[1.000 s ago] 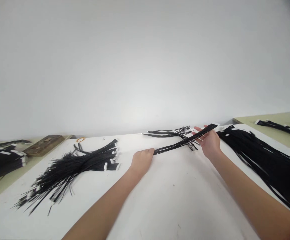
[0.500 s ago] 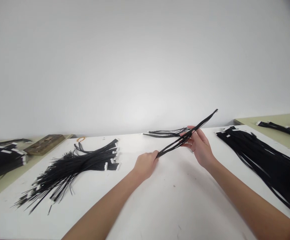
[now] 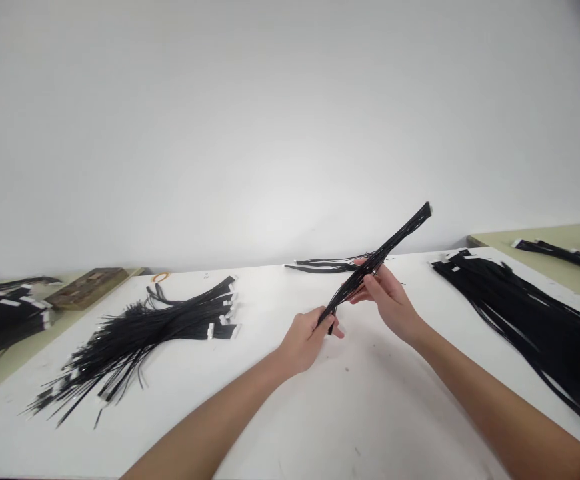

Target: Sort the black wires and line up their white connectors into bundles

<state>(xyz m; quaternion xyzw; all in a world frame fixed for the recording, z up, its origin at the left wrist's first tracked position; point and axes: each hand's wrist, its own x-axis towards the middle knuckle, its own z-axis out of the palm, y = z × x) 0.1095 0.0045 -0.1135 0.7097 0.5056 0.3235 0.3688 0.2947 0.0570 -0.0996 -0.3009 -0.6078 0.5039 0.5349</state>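
A bundle of black cables (image 3: 401, 235) slants up to the right above the white table, with a connector at its upper end. My left hand (image 3: 310, 337) is closed around its lower end. Midway along the bundle, the fingers and thumb of my right hand (image 3: 387, 293) grip it. Behind my hands, a few thin black cables (image 3: 320, 265) lie near the table's back edge. A pile of black cables with white connectors (image 3: 165, 320) rests on the left, and a larger pile (image 3: 525, 320) on the right.
The white table (image 3: 180, 413) stands against a pale wall. An orange ring (image 3: 161, 277) lies at its back left. Beyond the left edge are a brown wooden block (image 3: 87, 288) and more black cables (image 3: 5, 317). Further cables (image 3: 565, 253) lie on a greenish surface at the right.
The bundle has turned so that its flat side and strands show more, and its upper end is slightly higher. My left hand has shifted right and down; my right hand has moved slightly left.
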